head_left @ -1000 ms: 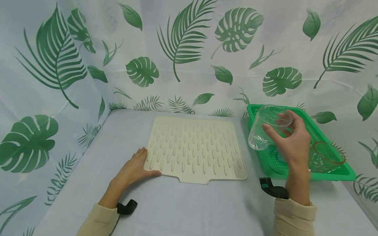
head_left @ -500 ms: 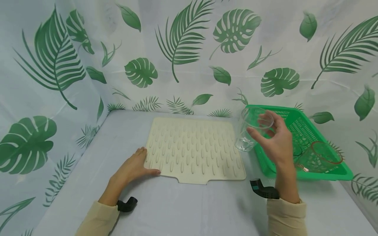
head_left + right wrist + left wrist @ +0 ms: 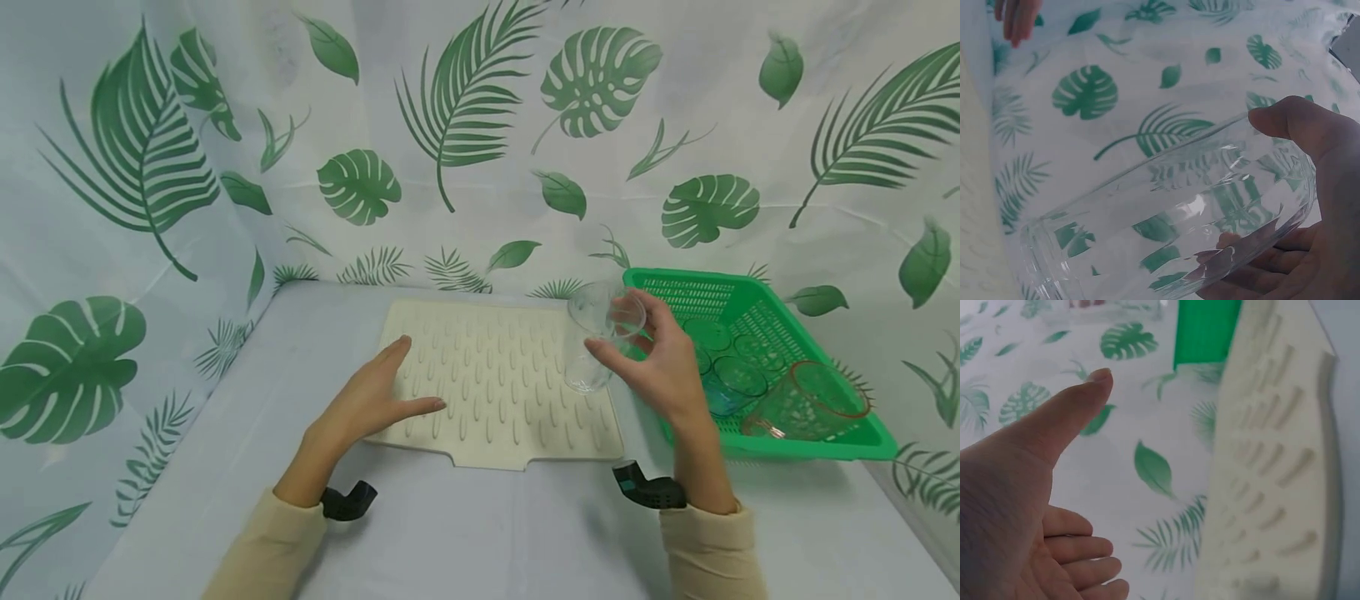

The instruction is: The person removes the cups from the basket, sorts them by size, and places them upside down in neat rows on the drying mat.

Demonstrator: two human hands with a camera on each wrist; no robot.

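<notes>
A clear drinking glass (image 3: 588,354) is gripped near its rim by my right hand (image 3: 660,362). It tilts slightly above the right part of a cream drying mat (image 3: 495,392) with raised ridges. In the right wrist view the thumb and fingers wrap the rim end of the glass (image 3: 1166,219). My left hand (image 3: 367,400) hovers over the mat's left side, thumb spread from the fingers and nothing in it. The left wrist view shows that hand (image 3: 1054,487) apart from the ridged mat (image 3: 1272,456).
A green plastic basket (image 3: 825,450) stands on the right of the table. Several glasses lie in it, among them one with a reddish rim (image 3: 813,404). A leaf-patterned curtain (image 3: 480,208) closes off the back and sides.
My right hand has carried the glass leftward from over the basket to over the mat's right edge. The left hand has lifted from the mat's lower left corner and moved right and inward.
</notes>
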